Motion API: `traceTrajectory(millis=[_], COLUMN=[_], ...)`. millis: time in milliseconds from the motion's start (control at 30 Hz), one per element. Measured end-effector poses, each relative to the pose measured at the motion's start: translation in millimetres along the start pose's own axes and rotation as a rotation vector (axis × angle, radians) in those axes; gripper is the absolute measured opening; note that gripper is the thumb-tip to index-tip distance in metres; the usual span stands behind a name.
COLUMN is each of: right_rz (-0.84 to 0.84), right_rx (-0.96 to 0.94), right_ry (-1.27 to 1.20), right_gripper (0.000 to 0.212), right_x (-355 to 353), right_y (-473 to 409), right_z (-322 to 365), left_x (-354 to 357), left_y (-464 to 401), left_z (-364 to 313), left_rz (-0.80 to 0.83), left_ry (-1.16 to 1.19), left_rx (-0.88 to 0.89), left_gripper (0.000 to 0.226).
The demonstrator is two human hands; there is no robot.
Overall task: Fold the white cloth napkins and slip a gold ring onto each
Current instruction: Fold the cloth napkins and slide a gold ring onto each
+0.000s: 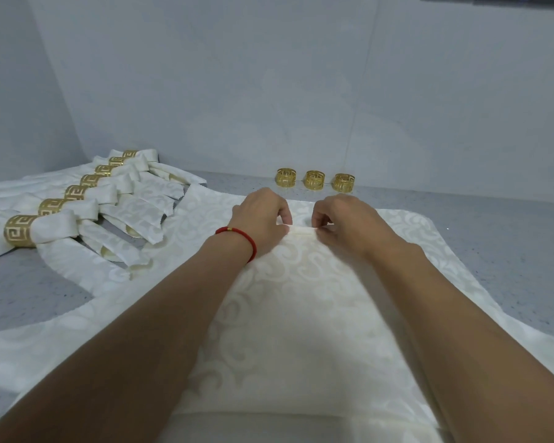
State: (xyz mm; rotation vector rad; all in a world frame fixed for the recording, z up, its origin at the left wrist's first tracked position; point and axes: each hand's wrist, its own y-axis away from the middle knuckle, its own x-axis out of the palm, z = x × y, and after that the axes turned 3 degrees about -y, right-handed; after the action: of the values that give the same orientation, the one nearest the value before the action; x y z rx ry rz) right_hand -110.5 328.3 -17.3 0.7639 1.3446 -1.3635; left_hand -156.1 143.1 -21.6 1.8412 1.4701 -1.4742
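— Your forearms are reaching out over the white napkin (301, 314) that is lying spread on the counter (493, 238), and that is letting you work at its far middle. What are your hands doing there?

— You are pinching a small pleat of cloth between them. Your left hand (263, 215), the one with the red cord bracelet (240, 236), is grasping one end of the fold; your right hand (343, 219) is gripping the other, fingers curled down onto it. Both grips are clenched on the napkin, probably to start the gather.

— And the rings?

— Three loose gold rings (314, 179) are standing in a row against the wall, just beyond your hands, likely parked within easy reach. I'm judging they are waiting for this napkin and others.

— What is sitting to the left?

— Seven finished napkins (77, 215) are lying in an overlapping row, each wearing its gold ring, kept aside so your working patch is staying free.
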Motion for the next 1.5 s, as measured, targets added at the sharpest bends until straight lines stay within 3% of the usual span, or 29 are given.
traceTrajectory(millis=[167,233,367,567,900,1067,1333,1500], right_rz=[0.167,0.179,0.107,0.137,0.217,0.005,-0.126,0.006], right_rx=[0.003,0.000,0.015,0.014,0.024,0.079,-0.014,-0.086], right_ry=[-0.014,-0.055,-0.148,-0.157,-0.016,-0.204,-0.003,0.176], right_gripper=[0.018,0.011,0.004,0.006,0.017,0.018,0.011,0.021], right_x=[-18,-20,-18,-15,-24,-14,-1,-12], right_y=[-3,-2,0,1,20,41,47,52], right_z=[3,4,1,-2,9,7,14,19], left_x=[-19,-24,-23,-15,-27,-12,-5,-18], left_y=[-3,-4,-5,-1,21,40,47,53], left_z=[-11,-17,-15,-7,-18,-9,-14,-18], left_rz=[0.170,0.220,0.178,0.188,0.186,-0.016,-0.017,0.012], left_ry=[-0.274,-0.333,-0.261,-0.140,-0.365,-0.222,-0.220,-0.369], left_rx=[0.097,0.124,0.114,0.040,0.182,0.079,0.012,0.113], left_gripper=[0.033,0.027,0.016,0.011,0.034,0.025,0.018,0.028])
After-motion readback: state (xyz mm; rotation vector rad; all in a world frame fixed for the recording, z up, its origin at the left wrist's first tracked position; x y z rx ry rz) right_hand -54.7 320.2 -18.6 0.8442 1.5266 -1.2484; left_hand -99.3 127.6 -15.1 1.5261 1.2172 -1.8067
